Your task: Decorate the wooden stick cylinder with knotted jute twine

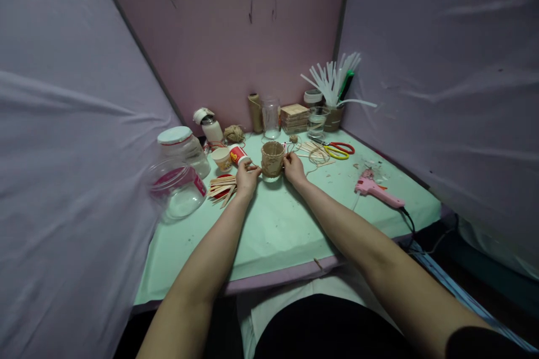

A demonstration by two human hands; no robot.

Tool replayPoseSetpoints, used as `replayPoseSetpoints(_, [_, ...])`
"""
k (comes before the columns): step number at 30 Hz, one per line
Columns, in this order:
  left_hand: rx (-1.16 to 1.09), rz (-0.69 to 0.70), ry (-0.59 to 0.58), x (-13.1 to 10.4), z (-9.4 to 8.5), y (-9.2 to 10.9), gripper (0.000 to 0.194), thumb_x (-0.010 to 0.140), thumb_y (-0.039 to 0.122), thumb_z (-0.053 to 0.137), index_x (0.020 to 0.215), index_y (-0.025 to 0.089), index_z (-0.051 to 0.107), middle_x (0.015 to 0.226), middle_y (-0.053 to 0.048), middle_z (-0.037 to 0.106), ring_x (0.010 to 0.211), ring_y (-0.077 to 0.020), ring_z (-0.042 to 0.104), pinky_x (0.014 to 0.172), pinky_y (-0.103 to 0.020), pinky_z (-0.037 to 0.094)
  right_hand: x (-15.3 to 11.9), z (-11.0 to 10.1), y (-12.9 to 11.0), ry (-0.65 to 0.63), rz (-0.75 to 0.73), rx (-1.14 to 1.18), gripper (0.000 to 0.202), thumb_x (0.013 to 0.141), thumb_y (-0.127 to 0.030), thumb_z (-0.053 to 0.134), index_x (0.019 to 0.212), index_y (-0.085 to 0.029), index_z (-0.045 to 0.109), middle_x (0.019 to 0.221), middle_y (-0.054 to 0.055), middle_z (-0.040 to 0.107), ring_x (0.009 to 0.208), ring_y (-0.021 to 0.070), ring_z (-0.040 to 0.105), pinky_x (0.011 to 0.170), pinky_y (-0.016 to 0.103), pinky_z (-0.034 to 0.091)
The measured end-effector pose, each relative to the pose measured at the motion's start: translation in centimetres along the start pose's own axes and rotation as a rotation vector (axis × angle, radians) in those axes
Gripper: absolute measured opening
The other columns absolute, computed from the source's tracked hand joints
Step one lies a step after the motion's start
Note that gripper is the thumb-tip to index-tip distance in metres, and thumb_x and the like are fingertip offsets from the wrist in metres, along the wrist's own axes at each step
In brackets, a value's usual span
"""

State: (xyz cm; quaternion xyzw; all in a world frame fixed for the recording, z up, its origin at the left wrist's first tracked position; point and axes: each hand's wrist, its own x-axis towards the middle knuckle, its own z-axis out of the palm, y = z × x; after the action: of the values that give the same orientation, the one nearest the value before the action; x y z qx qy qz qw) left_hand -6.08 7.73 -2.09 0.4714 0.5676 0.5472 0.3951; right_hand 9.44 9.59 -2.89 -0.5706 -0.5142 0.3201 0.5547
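Observation:
Near the middle of the table stands a small brown cup (272, 160), covered in what looks like twine, with a braided band round its rim. From the left, my left hand (247, 176) reaches to the cup's lower side, its fingertips closed against it. On the opposite side, my right hand (293, 169) has thumb and fingers pinched together at the cup's wall. The cup is upright between both hands, with a pale edge showing under its base. Loose twine (319, 156) lies in loops just beyond my right hand.
Left are clear plastic jars (185, 193), a paper cup (222, 160), a red cup (238, 154) and wooden sticks (223, 186). A pink glue gun (379, 190) with cord lies right, near scissors (339, 150). Behind stand a glass jar (270, 118), wooden squares (295, 118) and glue sticks (330, 81).

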Motion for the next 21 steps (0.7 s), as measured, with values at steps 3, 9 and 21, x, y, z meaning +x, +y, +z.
replayPoseSetpoints(3, [-0.3,-0.07,0.013,-0.8,0.8,0.5,0.034,0.066,0.01,0.065,0.098,0.016,0.053,0.074,0.001,0.06,0.07,-0.0095,0.059,0.075,-0.026,0.047,-0.6,0.3,-0.4,0.06,0.004,0.108,0.012,0.079,-0.031,0.043,0.082,-0.02,0.048,0.077,0.002,0.059,0.073,0.0155,0.052,0.067,0.025,0.041])
replayPoseSetpoints(9, [-0.495,-0.121,-0.051,-2.4,1.0,2.0,0.023,0.066,0.01,0.068,0.086,0.015,0.058,0.074,0.002,0.06,0.068,-0.0074,0.056,0.07,-0.021,0.043,-1.1,0.8,-0.7,0.069,0.103,0.287,0.017,0.08,-0.036,0.04,0.084,-0.02,0.045,0.081,0.002,0.059,0.073,0.0144,0.052,0.063,0.023,0.043])
replayPoseSetpoints(21, [-0.779,-0.281,-0.269,-3.6,0.4,2.9,0.015,0.077,0.02,0.063,0.088,0.021,0.052,0.099,-0.001,0.065,0.087,-0.0165,0.062,0.083,-0.045,0.051,-2.7,0.7,-1.6,0.004,0.093,0.376,0.019,0.079,-0.042,0.042,0.079,-0.023,0.041,0.07,-0.003,0.051,0.062,0.0128,0.05,0.055,0.023,0.044])
